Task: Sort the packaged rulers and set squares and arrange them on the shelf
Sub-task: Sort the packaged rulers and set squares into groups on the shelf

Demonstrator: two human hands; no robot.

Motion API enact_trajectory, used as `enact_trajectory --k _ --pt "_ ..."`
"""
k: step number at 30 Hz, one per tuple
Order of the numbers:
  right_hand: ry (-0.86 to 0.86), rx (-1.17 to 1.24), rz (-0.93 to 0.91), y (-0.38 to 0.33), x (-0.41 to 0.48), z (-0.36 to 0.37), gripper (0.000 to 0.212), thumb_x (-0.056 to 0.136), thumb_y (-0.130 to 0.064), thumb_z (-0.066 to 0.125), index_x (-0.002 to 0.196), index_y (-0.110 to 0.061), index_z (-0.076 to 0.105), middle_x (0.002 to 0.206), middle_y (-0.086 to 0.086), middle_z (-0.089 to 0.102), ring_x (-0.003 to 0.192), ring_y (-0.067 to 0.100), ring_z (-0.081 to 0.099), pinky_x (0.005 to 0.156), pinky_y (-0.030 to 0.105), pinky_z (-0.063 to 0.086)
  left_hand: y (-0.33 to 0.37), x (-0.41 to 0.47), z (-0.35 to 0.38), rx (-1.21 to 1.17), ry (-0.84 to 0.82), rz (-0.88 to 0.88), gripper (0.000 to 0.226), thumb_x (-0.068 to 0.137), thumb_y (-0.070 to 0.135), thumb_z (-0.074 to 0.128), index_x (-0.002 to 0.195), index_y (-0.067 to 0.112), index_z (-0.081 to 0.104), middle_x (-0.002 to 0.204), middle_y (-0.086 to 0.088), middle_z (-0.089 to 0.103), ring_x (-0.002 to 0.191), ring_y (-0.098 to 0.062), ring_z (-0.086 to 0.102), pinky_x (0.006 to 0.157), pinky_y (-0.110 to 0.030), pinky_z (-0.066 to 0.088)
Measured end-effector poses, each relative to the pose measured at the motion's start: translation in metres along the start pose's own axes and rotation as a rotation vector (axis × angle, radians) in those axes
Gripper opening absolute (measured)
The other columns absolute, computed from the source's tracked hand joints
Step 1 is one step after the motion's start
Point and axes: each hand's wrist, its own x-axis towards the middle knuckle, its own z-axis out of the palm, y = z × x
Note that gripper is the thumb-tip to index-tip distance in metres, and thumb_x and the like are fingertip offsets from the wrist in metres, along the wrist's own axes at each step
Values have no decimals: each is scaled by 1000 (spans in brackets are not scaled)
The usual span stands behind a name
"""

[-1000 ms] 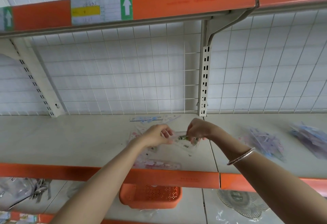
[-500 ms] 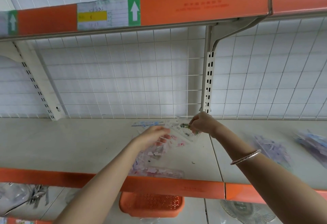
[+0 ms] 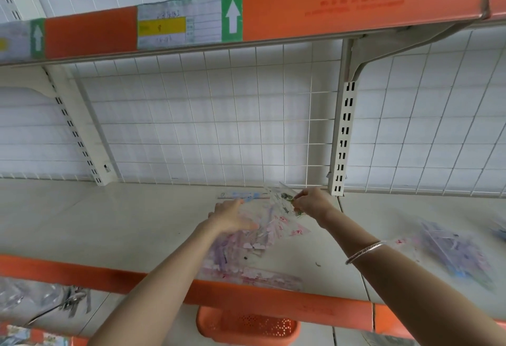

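Pinching a clear packet by its right edge between thumb and fingertips, our right hand holds it tilted over the far end of the pile on the shelf. Our left hand rests on the pile's left side, fingers straight.

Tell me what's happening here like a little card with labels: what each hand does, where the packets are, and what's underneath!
Left: left hand rests flat on the heap of clear pink-and-purple printed packets
Right: right hand pinches a clear packet with green print at the heap's back edge
Place: cream metal shelf
Farther right: another purple packet pile
Below: orange perforated plastic basket
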Motion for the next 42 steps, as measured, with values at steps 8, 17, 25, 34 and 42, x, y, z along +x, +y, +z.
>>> enact_trajectory --k 8,17,25,34,42 --pt "14 -47 57 15 29 26 19 75 -5 54 60 -16 61 56 1 64 81 30 66 99 58 39 5 -2 15 234 -82 124 67 90 68 33 148 35 27 158 -3 18 143 -29 20 114 -46 20" --pt "88 -35 109 19 46 29 19 72 -6 51 58 -16 60 61 4 67 81 30 67 97 56 42 5 46 -10 191 77 203 47 99 35 43 144 26 36 153 4 32 138 -23 27 108 -40 25" --pt "133 -35 138 17 52 29 19 74 -7 50 60 -16 59 63 5 67 84 32 66 98 55 41 -2 95 -14 263 -50 128 42 97 45 40 130 20 46 143 1 37 132 -22 37 105 -40 27" --pt "177 -19 162 18 39 14 17 77 -7 53 67 -19 59 55 -5 63 72 19 59 100 52 38 -10 101 -22 40 -140 62 47 83 35 71 122 15 53 130 -6 51 121 -25 46 98 -34 41" --pt "186 -19 144 19 25 10 19 80 -5 56 66 -17 61 61 -2 63 69 15 57 94 44 43 -12 83 -25 8 -228 36 33 83 28 74 107 6 67 98 -3 60 90 -17 54 78 -25 41"
